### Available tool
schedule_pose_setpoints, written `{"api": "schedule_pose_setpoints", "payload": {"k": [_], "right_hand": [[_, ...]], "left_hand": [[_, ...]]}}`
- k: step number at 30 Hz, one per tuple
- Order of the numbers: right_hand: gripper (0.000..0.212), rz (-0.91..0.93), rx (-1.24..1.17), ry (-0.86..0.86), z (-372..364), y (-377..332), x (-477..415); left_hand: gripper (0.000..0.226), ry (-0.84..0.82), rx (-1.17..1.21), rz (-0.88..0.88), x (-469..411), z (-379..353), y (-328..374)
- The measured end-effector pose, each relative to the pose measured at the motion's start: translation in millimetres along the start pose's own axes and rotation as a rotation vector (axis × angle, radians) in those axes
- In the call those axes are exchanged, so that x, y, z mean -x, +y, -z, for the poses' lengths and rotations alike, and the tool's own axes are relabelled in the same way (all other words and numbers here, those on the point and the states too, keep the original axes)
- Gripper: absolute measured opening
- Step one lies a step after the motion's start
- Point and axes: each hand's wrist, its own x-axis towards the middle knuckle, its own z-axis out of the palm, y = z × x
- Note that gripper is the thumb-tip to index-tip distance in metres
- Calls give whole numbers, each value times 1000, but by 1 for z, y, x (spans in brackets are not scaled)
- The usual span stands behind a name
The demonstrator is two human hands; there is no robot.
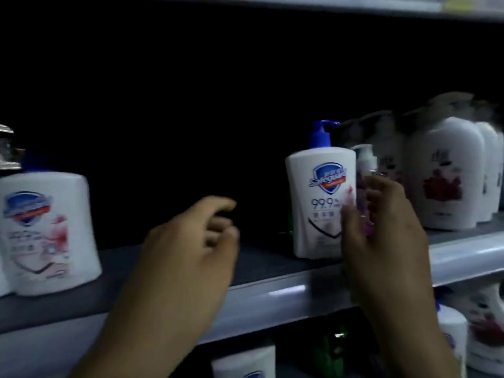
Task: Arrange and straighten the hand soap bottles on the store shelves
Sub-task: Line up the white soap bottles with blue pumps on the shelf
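A white hand soap bottle with a blue pump and a shield logo stands upright on the grey shelf. Just right of it, my right hand is shut on a small clear bottle with a white pump and pinkish contents, held beside the white bottle and touching or nearly touching it. My left hand hovers over the shelf's bare middle with fingers loosely curled, holding nothing. Another white soap bottle of the same brand stands at the far left, its pump out of sight.
Several white bottles with red flower labels stand packed at the right end of the shelf. The back of the shelf is dark. On the lower shelf are more white bottles and a green object. Another shelf edge runs overhead.
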Motion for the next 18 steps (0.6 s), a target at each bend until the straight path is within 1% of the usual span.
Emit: {"api": "schedule_pose_setpoints", "payload": {"k": [2,3,4,5,6,7,8,10,12,15,16,18], "right_hand": [[52,-51,66,-109,4,12,-2],[56,-55,107,-171,7,15,-2],[58,-53,149,-248,10,17,-2],[60,-54,179,-316,12,19,-3],[60,-54,207,-371,13,20,-3],[59,-38,224,-393,14,22,-3],[57,-13,239,-392,14,23,-3],[52,46,230,-367,14,19,-1],[49,76,117,-368,13,11,2],[61,80,-83,-385,4,-8,12],[65,87,-136,-374,-1,-17,17],[74,95,-208,-371,-12,-41,30]], "left_hand": [[31,-97,-97,-54,-13,-34,22],[34,-159,-106,-40,-19,-49,27],[33,-202,-117,-6,-24,-60,32],[25,-234,-119,9,-29,-71,30],[16,-259,-101,31,-29,-76,33],[16,-268,-79,35,-27,-82,33],[19,-255,-58,42,-24,-84,34],[24,-168,-26,37,-17,-84,36],[35,-85,-3,16,-9,-74,39],[64,-4,-73,-91,2,-49,34],[71,21,-109,-116,7,-37,32],[77,83,-126,-138,15,-13,21]]}}
